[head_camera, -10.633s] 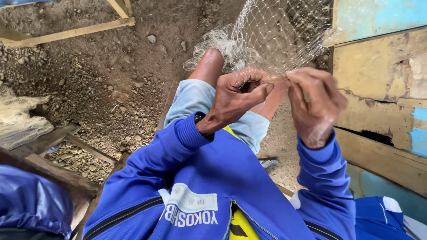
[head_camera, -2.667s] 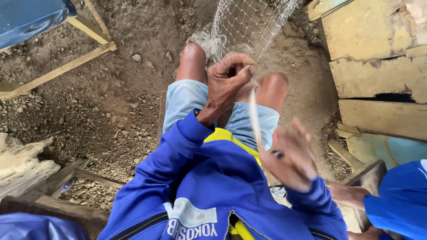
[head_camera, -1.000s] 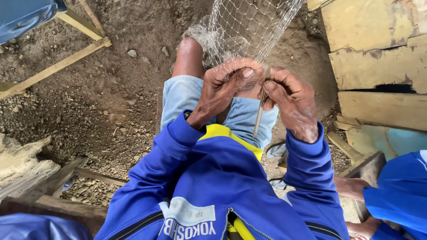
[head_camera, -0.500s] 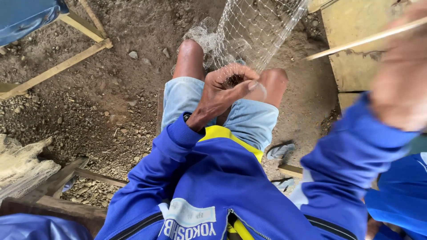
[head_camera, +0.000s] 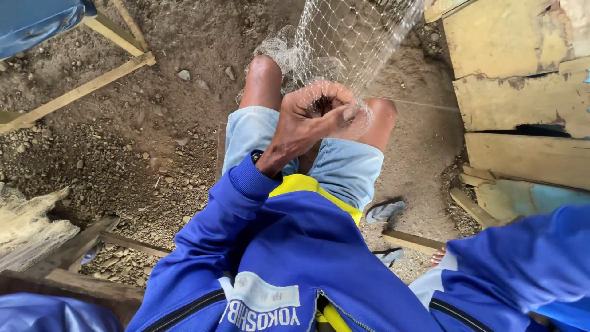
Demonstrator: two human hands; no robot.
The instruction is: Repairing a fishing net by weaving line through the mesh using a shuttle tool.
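Left hand [head_camera: 316, 120]: fingers clamped on the fishing net [head_camera: 350, 43], bunched above the knees.
Right hand: out of view; only its blue sleeve [head_camera: 522, 258] shows.
Net: stretches upward over the dirt floor [head_camera: 153, 123].
Planks [head_camera: 522, 80]: yellow and blue, at right.

An outdoor work spot, probably a fishing yard: bare dirt ground [head_camera: 153, 141] with gravel lies left of the fingers [head_camera: 319, 101], weathered painted planks [head_camera: 522, 92] to their right, fishing net [head_camera: 350, 43] just above them.

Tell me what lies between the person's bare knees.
In the head view, the left hand pinches a bunch of the fishing net between the knees; the net stretches upward from there.
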